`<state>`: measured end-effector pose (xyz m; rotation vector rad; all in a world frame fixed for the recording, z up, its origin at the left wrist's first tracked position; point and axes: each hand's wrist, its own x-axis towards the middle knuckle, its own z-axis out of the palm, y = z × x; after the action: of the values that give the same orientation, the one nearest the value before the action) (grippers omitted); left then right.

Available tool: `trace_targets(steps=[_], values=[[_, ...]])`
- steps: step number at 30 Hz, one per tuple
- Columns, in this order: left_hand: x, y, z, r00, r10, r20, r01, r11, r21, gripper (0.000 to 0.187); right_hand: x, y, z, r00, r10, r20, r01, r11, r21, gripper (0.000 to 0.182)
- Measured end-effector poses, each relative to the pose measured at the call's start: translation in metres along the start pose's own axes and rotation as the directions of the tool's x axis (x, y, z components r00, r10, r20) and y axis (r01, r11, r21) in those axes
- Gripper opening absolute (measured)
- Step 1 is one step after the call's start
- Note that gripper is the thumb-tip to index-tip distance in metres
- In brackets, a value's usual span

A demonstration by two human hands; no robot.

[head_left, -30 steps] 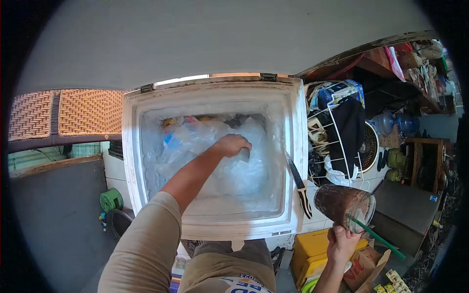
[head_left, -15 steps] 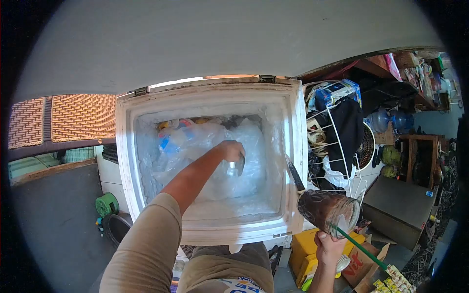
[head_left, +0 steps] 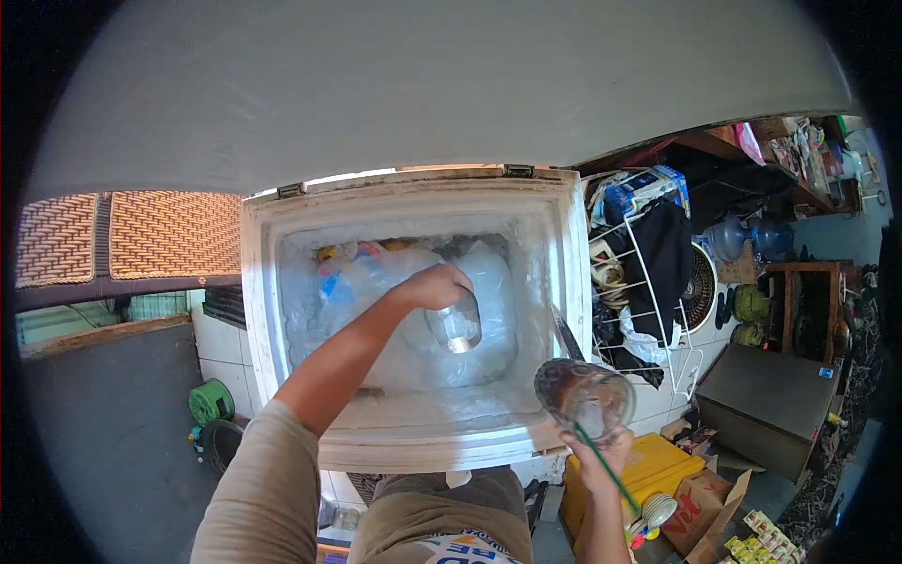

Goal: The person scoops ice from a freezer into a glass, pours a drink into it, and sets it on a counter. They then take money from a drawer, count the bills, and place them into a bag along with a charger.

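Note:
My left hand reaches down into a frosted chest freezer, its fingers closed on a shiny metal scoop. Beneath the scoop lie cloudy plastic bags of ice, and blue and yellow wrapping shows at the back left. My right hand is wrapped around a clear glass mug with dark contents, tilted beside the freezer's front right corner. From the mug's mouth a green straw sticks out toward me. A knife blade rests against the freezer's right rim, its lower end hidden behind the mug.
The raised freezer lid spans the top. To the right stands a white wire rack with cloth and bags. A yellow box and a cardboard box sit at lower right. A green round container is at left.
The mug has moved left toward the freezer and tipped its mouth more toward me, with the straw steeper. The scoop has turned, showing more of its shiny bowl. The view has shifted slightly.

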<state>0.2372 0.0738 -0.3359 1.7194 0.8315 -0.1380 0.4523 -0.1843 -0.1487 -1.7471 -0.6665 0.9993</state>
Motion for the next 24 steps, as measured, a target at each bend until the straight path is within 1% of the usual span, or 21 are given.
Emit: trace_targets(steps=[1, 3, 4, 5, 6, 7, 8, 9, 10, 11, 13, 14, 15, 17, 18, 20, 24], values=[[-0.014, 0.014, -0.012, 0.999, -0.015, -0.029, 0.012, 0.993, -0.115, 0.027, 0.000, 0.000, 0.006, 1.000, -0.002, -0.006, 0.002, 1.000, 0.004, 0.022], [-0.047, 0.026, -0.025, 0.966, 0.151, -0.210, -0.169, 0.983, -0.067, 0.025, 0.002, -0.004, 0.017, 0.983, 0.052, 0.178, -0.006, 0.967, -0.254, 0.025], [-0.071, 0.044, -0.035, 0.949, 0.160, -0.270, -0.201, 0.971, -0.133, 0.025, 0.002, 0.006, 0.020, 0.974, 0.053, 0.220, 0.003, 0.969, -0.248, 0.028], [-0.097, 0.065, -0.043, 0.931, 0.158, -0.328, -0.232, 0.952, -0.198, 0.024, 0.003, 0.022, 0.024, 0.963, 0.056, 0.263, 0.009, 0.971, -0.240, 0.031], [-0.119, 0.085, -0.045, 0.917, 0.137, -0.373, -0.243, 0.936, -0.253, 0.023, 0.003, 0.040, 0.027, 0.953, 0.029, 0.301, 0.056, 0.961, -0.271, 0.037], [-0.139, 0.102, -0.046, 0.901, 0.111, -0.420, -0.254, 0.918, -0.303, 0.022, 0.004, 0.038, 0.034, 0.956, 0.024, 0.292, 0.056, 0.963, -0.263, 0.037], [-0.154, 0.117, -0.048, 0.904, 0.114, -0.413, -0.251, 0.922, -0.296, 0.022, 0.007, 0.035, 0.045, 0.946, 0.013, 0.325, 0.073, 0.965, -0.250, 0.037], [-0.167, 0.131, -0.048, 0.919, 0.052, -0.392, -0.213, 0.900, -0.380, 0.022, 0.008, 0.033, 0.054, 0.933, 0.002, 0.360, 0.090, 0.967, -0.237, 0.038], [-0.177, 0.141, -0.048, 0.929, -0.011, -0.370, -0.173, 0.871, -0.460, 0.023, 0.009, 0.034, 0.061, 0.927, 0.065, 0.369, 0.024, 0.972, -0.232, 0.039], [-0.185, 0.150, -0.046, 0.928, -0.015, -0.371, -0.168, 0.875, -0.454, 0.023, 0.010, 0.037, 0.066, 0.926, 0.063, 0.373, 0.024, 0.975, -0.223, 0.039], [-0.193, 0.162, -0.040, 0.934, -0.135, -0.332, -0.021, 0.905, -0.425, 0.032, 0.012, 0.041, 0.075, 0.910, 0.087, 0.405, 0.033, 0.960, -0.279, 0.039], [-0.194, 0.162, -0.037, 0.925, -0.127, -0.358, -0.001, 0.942, -0.336, 0.030, 0.015, 0.038, 0.079, 0.906, 0.062, 0.419, 0.070, 0.953, -0.294, 0.040], [-0.195, 0.165, -0.033, 0.926, -0.128, -0.354, 0.003, 0.942, -0.334, 0.030, 0.015, 0.038, 0.082, 0.906, 0.064, 0.417, 0.066, 0.954, -0.292, 0.040], [-0.197, 0.172, -0.029, 0.891, -0.081, -0.448, 0.029, 0.992, -0.122, 0.029, 0.017, 0.038, 0.086, 0.892, 0.029, 0.450, 0.127, 0.941, -0.313, 0.036], [-0.197, 0.170, -0.025, 0.892, -0.080, -0.444, 0.028, 0.992, -0.123, 0.029, 0.018, 0.038, 0.087, 0.894, 0.032, 0.447, 0.124, 0.941, -0.315, 0.036], [-0.197, 0.164, -0.019, 0.835, 0.049, -0.547, -0.047, 0.999, 0.017, 0.029, 0.020, 0.038, 0.090, 0.897, -0.026, 0.441, 0.173, 0.940, -0.295, 0.030], [-0.204, 0.174, -0.023, 0.822, 0.047, -0.567, -0.022, 0.998, 0.052, 0.031, 0.025, 0.041, 0.090, 0.895, -0.011, 0.445, 0.146, 0.952, -0.269, 0.025]])
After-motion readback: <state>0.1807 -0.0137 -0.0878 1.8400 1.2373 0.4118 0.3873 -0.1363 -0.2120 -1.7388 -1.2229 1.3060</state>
